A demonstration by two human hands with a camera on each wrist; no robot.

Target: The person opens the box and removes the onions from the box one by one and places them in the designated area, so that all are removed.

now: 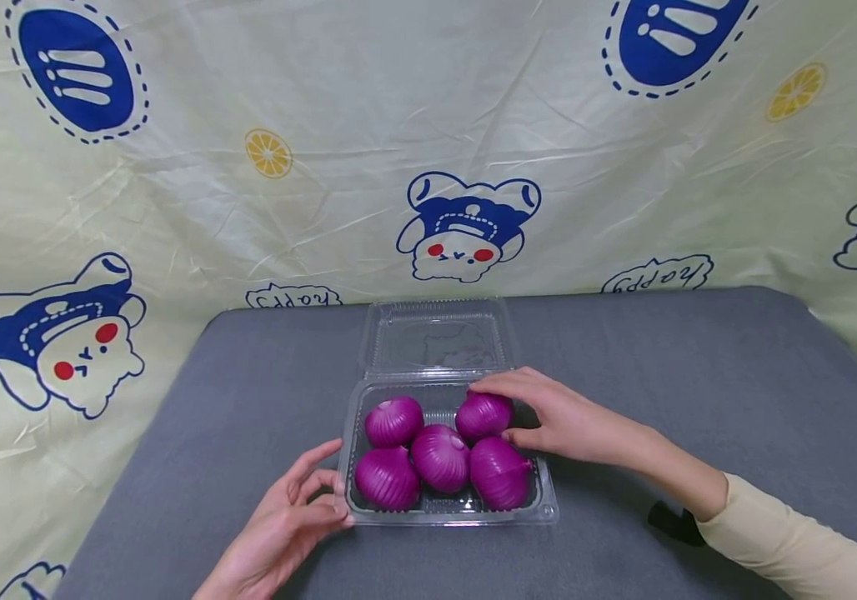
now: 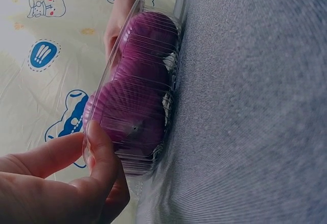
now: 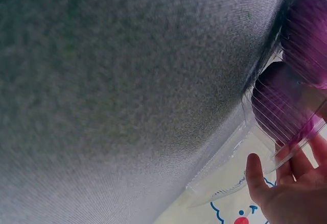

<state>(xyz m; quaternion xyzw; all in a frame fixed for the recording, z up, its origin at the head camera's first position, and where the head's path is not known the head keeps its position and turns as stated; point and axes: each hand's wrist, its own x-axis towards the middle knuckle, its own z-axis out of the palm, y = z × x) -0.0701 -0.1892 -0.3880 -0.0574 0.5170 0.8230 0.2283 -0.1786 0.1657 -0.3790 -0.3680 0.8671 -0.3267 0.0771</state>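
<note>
A clear plastic clamshell container (image 1: 451, 518) holds several purple onions, among them a middle one (image 1: 440, 458) and a front left one (image 1: 388, 479). My left hand (image 1: 286, 521) is at the container's left side; in the left wrist view its thumb and fingers (image 2: 102, 152) pinch the rim. The right hand (image 1: 567, 417) reaches over the right wall and grips the back right onion (image 1: 484, 415), fingers behind it and thumb in front. Seen from the right wrist, that onion (image 3: 276, 99) shows through the clear wall, its grasped top partly hidden.
The container's clear lid (image 1: 436, 333) lies folded back toward the far table edge. Grey cloth covers the table (image 1: 263, 400). Behind it hangs a pale printed curtain (image 1: 323, 217). A black object (image 1: 674, 523) is by the right sleeve.
</note>
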